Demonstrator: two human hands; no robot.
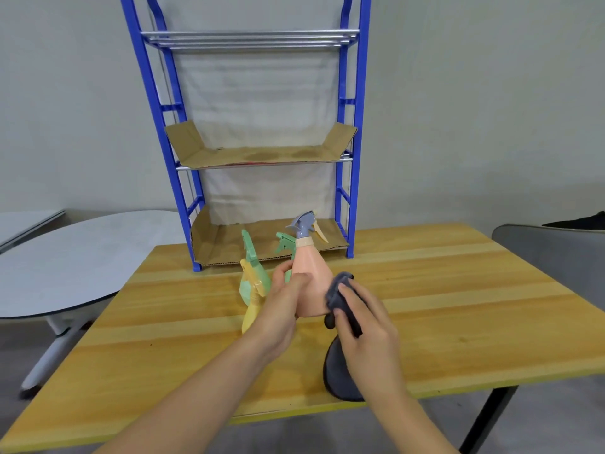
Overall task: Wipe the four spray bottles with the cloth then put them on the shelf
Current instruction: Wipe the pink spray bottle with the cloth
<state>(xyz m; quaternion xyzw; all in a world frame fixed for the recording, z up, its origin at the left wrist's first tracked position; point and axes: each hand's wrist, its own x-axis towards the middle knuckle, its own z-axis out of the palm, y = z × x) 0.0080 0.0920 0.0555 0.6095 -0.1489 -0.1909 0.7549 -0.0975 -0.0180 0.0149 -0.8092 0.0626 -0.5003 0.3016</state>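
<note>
A wooden table (425, 306) fills the lower half of the frame, its pale planks running left to right. At its far edge, in the upper middle of the frame, stands a blue shelf (355, 126) with metal rails on top and sheets of cardboard (262, 155) lining the two lower levels. A round grey table (65, 257) sits at the middle left, and a grey chair back (550, 253) shows at the right edge. Near the centre of the frame the left hand (281, 306) holds a pink bottle (309, 273) upright, fingers curled round its lower body; the bottle has a grey spray head that points left. The right hand (370, 329), just right of it, grips a dark grey cloth (342, 290) and presses it against the bottle's right side. Below the right hand, towards the lower middle of the frame, a dark bottle (337, 371) stands on the table, partly hidden by the wrist. Left of the pink bottle a green bottle (252, 276) and a yellow bottle (252, 309) lie close together on the table, partly behind the left hand.
</note>
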